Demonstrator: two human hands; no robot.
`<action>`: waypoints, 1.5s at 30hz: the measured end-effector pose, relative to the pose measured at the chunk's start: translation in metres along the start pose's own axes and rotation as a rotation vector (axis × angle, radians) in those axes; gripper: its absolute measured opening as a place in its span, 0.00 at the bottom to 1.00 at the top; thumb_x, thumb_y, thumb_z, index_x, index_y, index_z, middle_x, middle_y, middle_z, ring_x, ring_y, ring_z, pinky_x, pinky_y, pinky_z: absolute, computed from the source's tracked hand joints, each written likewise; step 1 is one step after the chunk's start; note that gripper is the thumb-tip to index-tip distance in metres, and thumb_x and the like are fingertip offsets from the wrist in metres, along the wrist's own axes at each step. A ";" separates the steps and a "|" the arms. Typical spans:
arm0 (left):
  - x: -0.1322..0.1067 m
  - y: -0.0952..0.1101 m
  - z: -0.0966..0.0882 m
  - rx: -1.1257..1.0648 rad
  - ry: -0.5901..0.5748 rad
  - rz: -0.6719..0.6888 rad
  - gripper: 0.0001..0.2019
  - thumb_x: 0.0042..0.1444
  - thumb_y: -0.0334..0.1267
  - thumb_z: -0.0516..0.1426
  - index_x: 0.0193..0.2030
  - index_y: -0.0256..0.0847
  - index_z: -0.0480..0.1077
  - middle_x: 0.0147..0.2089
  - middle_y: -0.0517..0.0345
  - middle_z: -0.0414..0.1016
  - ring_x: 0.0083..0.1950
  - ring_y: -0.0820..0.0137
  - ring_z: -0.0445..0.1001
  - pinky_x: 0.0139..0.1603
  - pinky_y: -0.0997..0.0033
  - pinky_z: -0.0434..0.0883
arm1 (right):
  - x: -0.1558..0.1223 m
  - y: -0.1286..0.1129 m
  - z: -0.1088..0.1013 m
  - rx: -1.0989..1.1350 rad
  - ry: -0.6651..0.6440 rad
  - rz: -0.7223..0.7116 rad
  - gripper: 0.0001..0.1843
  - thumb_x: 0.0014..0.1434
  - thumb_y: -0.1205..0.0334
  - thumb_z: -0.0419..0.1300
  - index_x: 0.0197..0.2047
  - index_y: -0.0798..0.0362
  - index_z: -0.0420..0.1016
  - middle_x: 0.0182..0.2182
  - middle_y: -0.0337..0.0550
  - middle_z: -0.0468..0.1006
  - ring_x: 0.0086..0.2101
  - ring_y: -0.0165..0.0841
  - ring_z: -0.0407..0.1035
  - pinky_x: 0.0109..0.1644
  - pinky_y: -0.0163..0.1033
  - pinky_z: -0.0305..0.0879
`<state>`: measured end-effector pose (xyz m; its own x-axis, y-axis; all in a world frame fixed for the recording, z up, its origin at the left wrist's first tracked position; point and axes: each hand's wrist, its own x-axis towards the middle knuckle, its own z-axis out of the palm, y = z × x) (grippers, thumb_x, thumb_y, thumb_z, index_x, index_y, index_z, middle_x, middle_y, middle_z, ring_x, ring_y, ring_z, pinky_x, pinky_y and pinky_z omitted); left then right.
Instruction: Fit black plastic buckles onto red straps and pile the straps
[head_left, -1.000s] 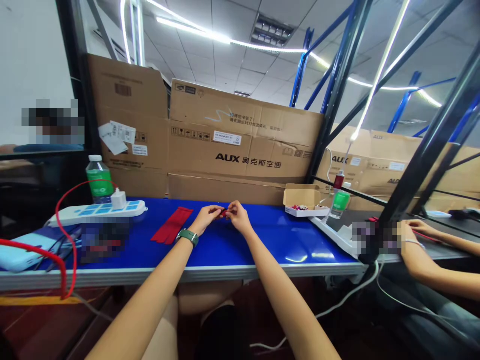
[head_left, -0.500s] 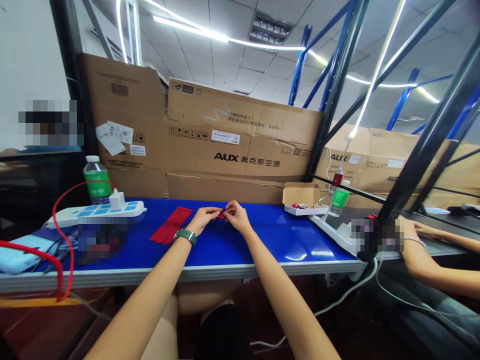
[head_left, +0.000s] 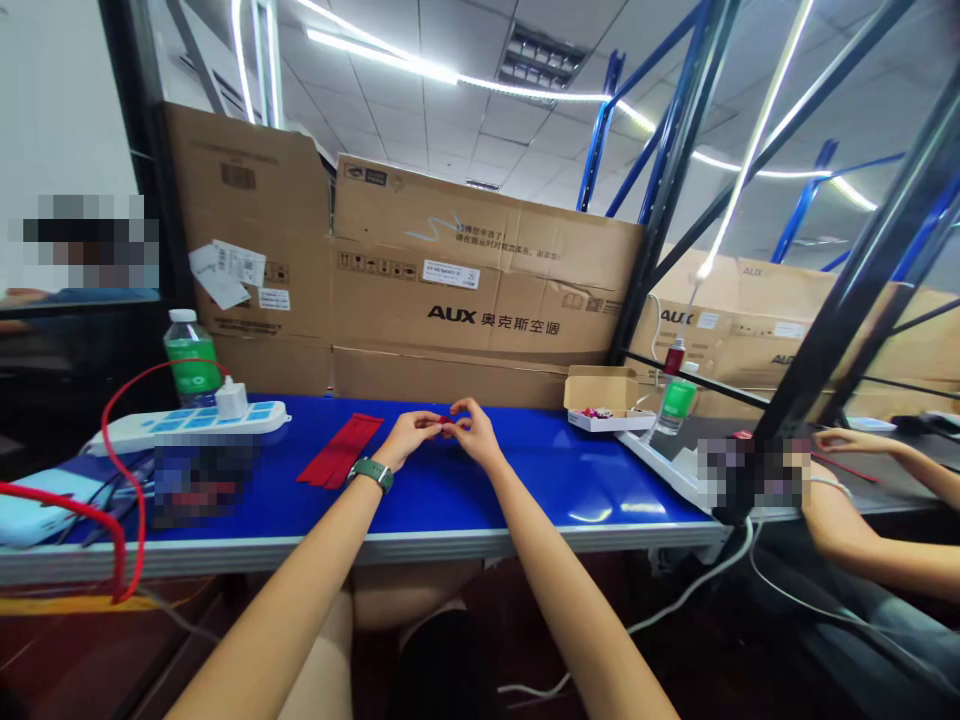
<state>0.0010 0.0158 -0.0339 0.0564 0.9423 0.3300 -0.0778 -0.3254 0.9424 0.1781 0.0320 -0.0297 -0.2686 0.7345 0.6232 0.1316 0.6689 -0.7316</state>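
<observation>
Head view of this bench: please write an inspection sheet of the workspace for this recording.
Surface: blue workbench with a metal front edge.
Job's things: small red piece pinched between the hands; flat red strips lie to their left.
Clutter: power strip, green-labelled water bottle, open cardboard box holding small items.
Grippers: left hand, wearing a green-strapped watch, and right hand both pinch the piece.
Cables: red cable by the power strip; white cable below the bench.
Surroundings: AUX cardboard cartons, blue steel racking, co-worker's hand at right.
</observation>
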 end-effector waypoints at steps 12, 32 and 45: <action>0.002 0.009 0.000 -0.249 0.085 0.036 0.17 0.39 0.40 0.69 0.36 0.36 0.76 0.34 0.57 0.77 0.30 0.73 0.71 0.32 0.72 0.65 | -0.003 -0.027 -0.006 -0.491 0.095 -0.227 0.15 0.59 0.57 0.66 0.51 0.47 0.77 0.45 0.46 0.76 0.49 0.41 0.68 0.57 0.47 0.61; 0.012 -0.004 -0.018 -0.027 0.399 0.032 0.20 0.45 0.57 0.64 0.29 0.42 0.66 0.22 0.63 0.63 0.25 0.70 0.64 0.30 0.69 0.62 | -0.004 -0.013 -0.010 -0.433 -0.068 -0.079 0.12 0.67 0.58 0.53 0.39 0.48 0.78 0.28 0.41 0.79 0.31 0.36 0.72 0.39 0.37 0.67; -0.016 0.022 -0.006 0.868 0.294 0.333 0.12 0.50 0.28 0.55 0.37 0.43 0.77 0.45 0.47 0.76 0.49 0.54 0.73 0.54 0.58 0.65 | -0.001 0.014 -0.031 -0.665 0.166 0.091 0.14 0.66 0.65 0.55 0.32 0.50 0.79 0.32 0.48 0.80 0.35 0.37 0.74 0.43 0.38 0.66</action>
<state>-0.0074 -0.0063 -0.0185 -0.0957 0.7354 0.6709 0.7223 -0.4125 0.5551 0.2101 0.0444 -0.0316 -0.0866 0.7633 0.6402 0.7182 0.4932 -0.4909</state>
